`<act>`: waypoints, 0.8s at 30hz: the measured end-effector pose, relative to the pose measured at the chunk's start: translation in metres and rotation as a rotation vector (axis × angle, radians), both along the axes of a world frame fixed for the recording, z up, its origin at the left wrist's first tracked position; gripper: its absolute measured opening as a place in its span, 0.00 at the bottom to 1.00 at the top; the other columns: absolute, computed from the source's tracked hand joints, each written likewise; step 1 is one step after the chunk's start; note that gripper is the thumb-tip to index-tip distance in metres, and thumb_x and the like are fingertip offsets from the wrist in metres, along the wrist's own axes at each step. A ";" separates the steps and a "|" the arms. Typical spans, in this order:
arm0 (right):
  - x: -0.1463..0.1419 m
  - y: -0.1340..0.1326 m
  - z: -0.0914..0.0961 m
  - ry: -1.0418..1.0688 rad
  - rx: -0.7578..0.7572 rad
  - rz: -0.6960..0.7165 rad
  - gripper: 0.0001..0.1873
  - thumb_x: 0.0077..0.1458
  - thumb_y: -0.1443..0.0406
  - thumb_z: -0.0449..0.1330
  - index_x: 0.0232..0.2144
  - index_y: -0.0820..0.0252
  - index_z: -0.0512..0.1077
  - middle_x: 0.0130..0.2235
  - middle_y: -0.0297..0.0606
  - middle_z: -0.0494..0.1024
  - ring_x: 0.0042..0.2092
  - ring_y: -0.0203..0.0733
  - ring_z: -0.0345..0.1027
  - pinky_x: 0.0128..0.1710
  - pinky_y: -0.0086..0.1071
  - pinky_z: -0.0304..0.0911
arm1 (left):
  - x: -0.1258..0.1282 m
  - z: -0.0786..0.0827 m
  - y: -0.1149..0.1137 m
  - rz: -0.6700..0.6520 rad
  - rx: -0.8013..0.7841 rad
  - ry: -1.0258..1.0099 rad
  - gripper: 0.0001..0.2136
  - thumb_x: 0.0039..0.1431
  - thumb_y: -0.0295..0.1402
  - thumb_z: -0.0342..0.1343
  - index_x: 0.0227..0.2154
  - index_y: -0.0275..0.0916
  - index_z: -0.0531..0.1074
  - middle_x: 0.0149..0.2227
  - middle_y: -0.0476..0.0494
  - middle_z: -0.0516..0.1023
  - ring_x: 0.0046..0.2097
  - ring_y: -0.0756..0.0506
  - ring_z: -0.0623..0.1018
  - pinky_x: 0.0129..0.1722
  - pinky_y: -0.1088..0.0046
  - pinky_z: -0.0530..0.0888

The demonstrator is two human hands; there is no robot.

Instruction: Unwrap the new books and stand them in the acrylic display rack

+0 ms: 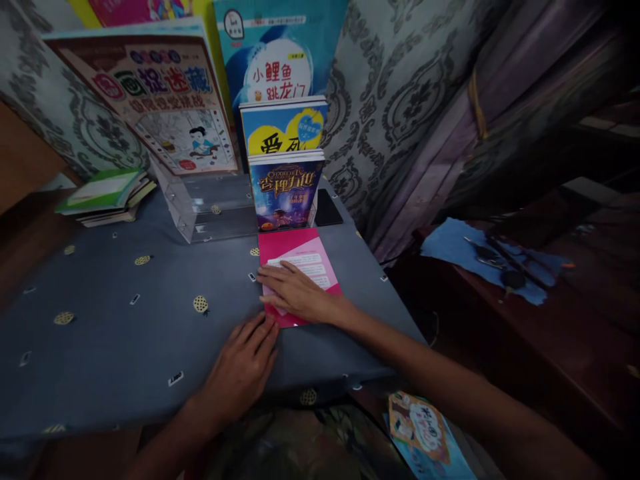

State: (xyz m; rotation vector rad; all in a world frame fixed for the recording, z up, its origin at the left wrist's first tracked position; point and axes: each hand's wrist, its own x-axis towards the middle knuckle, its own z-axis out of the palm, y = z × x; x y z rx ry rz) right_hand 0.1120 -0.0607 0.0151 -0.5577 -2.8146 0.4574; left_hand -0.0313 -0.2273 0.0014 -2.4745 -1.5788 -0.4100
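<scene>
A pink book point(300, 257) lies flat on the grey tablecloth point(125, 320), in front of a clear plastic book stand point(200, 207). My right hand point(295, 292) rests flat on the book's lower half, fingers stretched out to the left. My left hand point(243, 370) lies flat on the cloth just below the book's near left corner, its fingertips touching that edge. Two books point(285, 170) stand upright in the stand, a purple-covered one in front of a blue-and-yellow one.
Large picture books point(165, 100) lean against the patterned wall behind the stand. A small stack of books point(107, 197) sits at the table's far left. A dark phone point(327, 208) lies beside the stand. A wooden bench with blue cloth point(480, 257) is right. A booklet point(425, 437) lies below.
</scene>
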 end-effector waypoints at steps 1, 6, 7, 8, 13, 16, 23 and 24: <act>-0.004 0.010 0.000 -0.011 0.007 -0.007 0.26 0.68 0.53 0.53 0.61 0.61 0.68 0.65 0.50 0.68 0.67 0.49 0.60 0.68 0.51 0.51 | 0.000 -0.001 0.000 0.000 0.000 -0.002 0.18 0.70 0.31 0.44 0.55 0.34 0.72 0.55 0.35 0.79 0.57 0.38 0.76 0.51 0.57 0.77; -0.017 0.056 0.000 -0.064 0.030 -0.105 0.25 0.69 0.56 0.52 0.64 0.61 0.64 0.66 0.49 0.65 0.68 0.51 0.56 0.68 0.53 0.49 | 0.001 0.000 0.001 -0.007 -0.014 -0.002 0.17 0.69 0.30 0.45 0.55 0.34 0.71 0.56 0.35 0.78 0.57 0.38 0.76 0.52 0.58 0.77; -0.016 0.062 -0.001 -0.074 0.023 -0.121 0.26 0.70 0.57 0.51 0.64 0.62 0.63 0.67 0.50 0.64 0.68 0.52 0.56 0.68 0.54 0.49 | 0.000 0.003 0.003 -0.010 -0.025 0.004 0.17 0.69 0.30 0.45 0.55 0.34 0.71 0.55 0.35 0.78 0.57 0.38 0.76 0.52 0.59 0.77; -0.015 0.067 -0.001 -0.081 0.014 -0.136 0.26 0.70 0.57 0.50 0.65 0.64 0.62 0.67 0.52 0.63 0.69 0.53 0.55 0.68 0.54 0.48 | -0.001 0.006 0.005 -0.014 -0.042 0.010 0.16 0.69 0.30 0.46 0.54 0.34 0.72 0.54 0.36 0.78 0.56 0.39 0.76 0.51 0.59 0.77; 0.016 0.083 -0.008 -0.090 -0.001 -0.240 0.26 0.69 0.59 0.51 0.64 0.67 0.63 0.68 0.54 0.61 0.70 0.52 0.52 0.69 0.52 0.45 | -0.015 0.033 0.029 -0.134 -0.253 0.092 0.14 0.67 0.26 0.47 0.51 0.41 0.72 0.51 0.42 0.78 0.51 0.43 0.76 0.50 0.63 0.75; 0.045 0.087 -0.015 -0.053 0.013 -0.289 0.26 0.69 0.59 0.50 0.64 0.65 0.63 0.68 0.53 0.62 0.70 0.51 0.52 0.68 0.53 0.46 | -0.028 0.042 0.056 -0.188 -0.263 0.245 0.23 0.62 0.21 0.50 0.60 0.40 0.64 0.56 0.38 0.74 0.57 0.40 0.73 0.57 0.59 0.70; 0.076 0.083 -0.034 0.028 0.053 -0.375 0.26 0.70 0.57 0.47 0.64 0.62 0.64 0.67 0.51 0.63 0.69 0.51 0.53 0.67 0.52 0.50 | -0.034 0.032 0.106 -0.384 -0.094 0.449 0.22 0.65 0.23 0.50 0.61 0.40 0.64 0.57 0.36 0.75 0.62 0.37 0.71 0.63 0.52 0.62; 0.076 0.083 -0.035 0.025 0.059 -0.384 0.26 0.70 0.58 0.47 0.64 0.63 0.64 0.67 0.51 0.64 0.69 0.51 0.53 0.67 0.52 0.50 | -0.032 0.032 0.109 -0.405 -0.076 0.460 0.22 0.65 0.24 0.50 0.61 0.41 0.65 0.57 0.36 0.75 0.61 0.37 0.72 0.63 0.52 0.62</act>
